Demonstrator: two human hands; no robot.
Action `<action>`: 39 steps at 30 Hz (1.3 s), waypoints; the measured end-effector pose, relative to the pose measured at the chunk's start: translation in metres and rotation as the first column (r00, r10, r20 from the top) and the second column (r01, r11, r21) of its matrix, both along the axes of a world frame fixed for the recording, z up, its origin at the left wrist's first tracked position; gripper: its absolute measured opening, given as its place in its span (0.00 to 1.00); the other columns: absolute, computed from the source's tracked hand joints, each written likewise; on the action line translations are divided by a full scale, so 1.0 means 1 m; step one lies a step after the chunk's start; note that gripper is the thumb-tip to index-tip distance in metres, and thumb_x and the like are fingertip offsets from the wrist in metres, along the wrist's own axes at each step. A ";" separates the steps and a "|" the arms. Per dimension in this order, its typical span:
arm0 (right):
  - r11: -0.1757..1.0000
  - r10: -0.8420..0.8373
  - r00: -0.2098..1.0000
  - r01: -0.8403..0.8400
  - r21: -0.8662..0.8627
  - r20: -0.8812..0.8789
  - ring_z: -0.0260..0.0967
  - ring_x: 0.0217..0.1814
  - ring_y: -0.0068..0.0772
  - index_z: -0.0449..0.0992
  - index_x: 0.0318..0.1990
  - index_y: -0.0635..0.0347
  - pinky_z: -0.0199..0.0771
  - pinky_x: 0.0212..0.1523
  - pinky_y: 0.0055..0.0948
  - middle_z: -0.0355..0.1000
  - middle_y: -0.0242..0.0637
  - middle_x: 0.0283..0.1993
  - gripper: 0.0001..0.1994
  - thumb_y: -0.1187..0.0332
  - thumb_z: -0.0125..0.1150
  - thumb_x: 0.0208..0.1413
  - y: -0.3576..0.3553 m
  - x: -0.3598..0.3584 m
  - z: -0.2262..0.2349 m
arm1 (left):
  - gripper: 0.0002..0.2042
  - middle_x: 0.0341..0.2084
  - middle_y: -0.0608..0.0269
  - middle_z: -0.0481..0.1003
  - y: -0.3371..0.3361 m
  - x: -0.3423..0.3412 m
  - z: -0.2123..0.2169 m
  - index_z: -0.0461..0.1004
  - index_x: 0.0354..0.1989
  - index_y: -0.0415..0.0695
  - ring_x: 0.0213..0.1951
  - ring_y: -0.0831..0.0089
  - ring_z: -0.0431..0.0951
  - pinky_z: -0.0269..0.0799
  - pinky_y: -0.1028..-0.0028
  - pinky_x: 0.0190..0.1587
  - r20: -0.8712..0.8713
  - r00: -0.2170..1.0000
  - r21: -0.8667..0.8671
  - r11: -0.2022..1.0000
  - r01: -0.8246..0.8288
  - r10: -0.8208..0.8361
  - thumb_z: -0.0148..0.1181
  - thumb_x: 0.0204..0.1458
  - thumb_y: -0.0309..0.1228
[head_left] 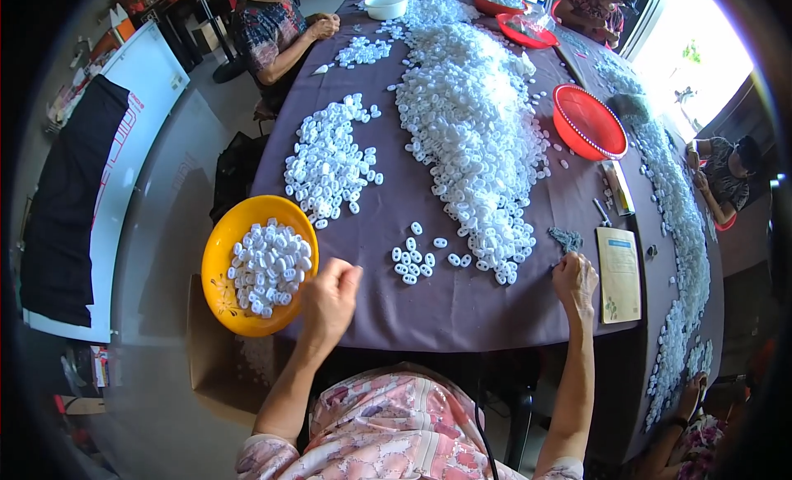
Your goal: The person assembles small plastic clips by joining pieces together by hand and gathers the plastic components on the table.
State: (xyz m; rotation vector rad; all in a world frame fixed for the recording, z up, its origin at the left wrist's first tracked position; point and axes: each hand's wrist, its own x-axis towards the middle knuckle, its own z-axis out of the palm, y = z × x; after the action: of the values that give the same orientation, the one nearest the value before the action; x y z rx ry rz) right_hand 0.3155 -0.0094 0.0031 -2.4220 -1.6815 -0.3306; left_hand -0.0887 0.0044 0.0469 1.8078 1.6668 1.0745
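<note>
A purple cloth (462,298) covers the table, strewn with white rings (470,125). Left hand (328,298) clenched beside the yellow bowl (216,257); whatever the right hand (575,280) pinches is unclear.

Small white plastic rings (412,264) lie loose beside yellow bowl (224,242)

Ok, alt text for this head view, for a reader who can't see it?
A person at a purple-covered table holds the left hand closed beside a yellow bowl of small white plastic pieces, the right hand resting near a gray tuft. More white pieces lie heaped along the table.
</note>
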 end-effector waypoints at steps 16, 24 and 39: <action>0.985 0.165 0.986 -0.164 0.050 -0.012 0.70 0.29 0.48 0.71 0.25 0.61 0.69 0.32 0.45 0.71 0.42 0.27 0.05 0.70 0.55 0.49 -0.005 0.004 0.000 | 0.03 0.26 0.65 0.72 0.069 0.110 -0.043 0.75 0.27 0.47 0.34 0.64 0.72 0.65 0.64 0.37 -0.271 0.939 0.242 0.930 0.278 -0.211 0.62 0.43 0.28; 0.894 0.296 0.915 -0.165 0.417 -0.274 0.67 0.25 0.46 0.66 0.28 0.62 0.67 0.25 0.38 0.66 0.42 0.25 0.03 0.79 0.54 0.47 -0.019 -0.035 0.014 | 0.08 0.31 0.65 0.72 0.102 0.138 -0.054 0.78 0.29 0.50 0.42 0.64 0.68 0.59 0.58 0.41 -0.364 0.919 0.124 0.970 0.208 -0.151 0.66 0.38 0.34; 0.871 0.423 0.619 -0.077 0.485 -0.662 0.65 0.19 0.33 0.68 0.31 0.61 0.65 0.22 0.28 0.66 0.40 0.22 0.06 0.79 0.58 0.48 -0.048 -0.121 -0.009 | 0.03 0.26 0.62 0.70 0.089 0.120 -0.051 0.71 0.24 0.43 0.32 0.60 0.71 0.66 0.64 0.35 -0.296 0.932 0.404 0.857 0.319 -0.207 0.58 0.47 0.24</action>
State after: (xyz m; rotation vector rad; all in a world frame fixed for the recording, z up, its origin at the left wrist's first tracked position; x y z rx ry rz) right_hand 0.1946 -0.0569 -0.0057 -1.5955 -1.3345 0.3212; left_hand 0.0312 0.0929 -0.0044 2.4717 1.3013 1.2202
